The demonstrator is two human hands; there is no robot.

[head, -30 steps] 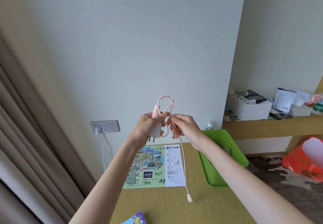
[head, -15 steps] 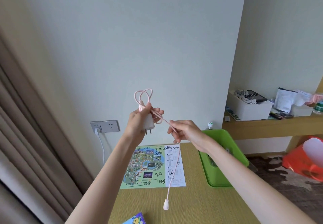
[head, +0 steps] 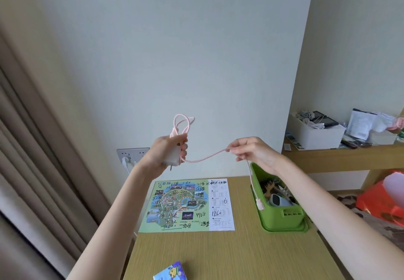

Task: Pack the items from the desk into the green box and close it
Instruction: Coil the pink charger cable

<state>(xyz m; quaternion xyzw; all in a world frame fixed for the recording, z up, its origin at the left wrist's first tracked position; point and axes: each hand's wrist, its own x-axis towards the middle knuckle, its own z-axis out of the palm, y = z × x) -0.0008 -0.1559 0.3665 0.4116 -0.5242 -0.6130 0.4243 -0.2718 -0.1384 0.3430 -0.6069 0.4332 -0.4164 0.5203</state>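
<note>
My left hand grips a white charger plug held up above the desk, with loops of its pink cable sticking out above my fingers. My right hand pinches that cable farther along, stretched out to the right of the plug. The cable's loose end with its connector hangs down in front of the green box. The box stands open at the desk's right side and holds a brush and other small items.
A colourful map sheet lies on the wooden desk; a small blue packet sits at its front edge. A wall socket with a white plug, a curtain at left, a cluttered shelf and an orange bag at right.
My right hand has slid along the cable and moved right, away from my left hand. The hanging connector has swung right, now in front of the green box.
</note>
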